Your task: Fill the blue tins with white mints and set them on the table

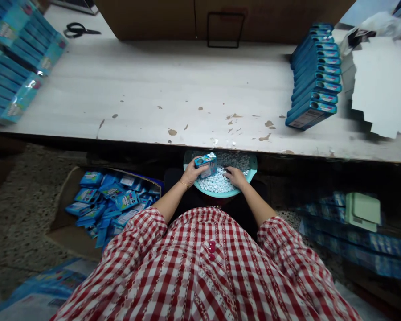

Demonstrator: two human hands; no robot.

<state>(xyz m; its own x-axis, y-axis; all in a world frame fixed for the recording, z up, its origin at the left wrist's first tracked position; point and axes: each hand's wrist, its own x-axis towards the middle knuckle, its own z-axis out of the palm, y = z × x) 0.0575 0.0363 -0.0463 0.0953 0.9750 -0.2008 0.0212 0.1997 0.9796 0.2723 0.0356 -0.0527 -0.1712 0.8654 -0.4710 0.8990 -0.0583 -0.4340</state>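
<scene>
My left hand [189,174] is closed around a small blue box [207,166], tilted over a turquoise basin [218,194]. White pellets show at the box's top end. Small white pellets [216,182] fill much of the basin, which sits at my lap, partly under the table edge. Fingers bent, my right hand [235,176] reaches into the pellets at the basin's right side. Something small and dark shows at its fingertips; I cannot make out what it is.
At my left stands a carton [65,223] of loose blue boxes. On the white table [187,89] are a row of blue boxes [316,80], wrapped stacks [20,53], scissors [80,30], white card sheets [384,84] and a large brown carton [160,20]. A pale green scale-like object [362,210] stands lower right.
</scene>
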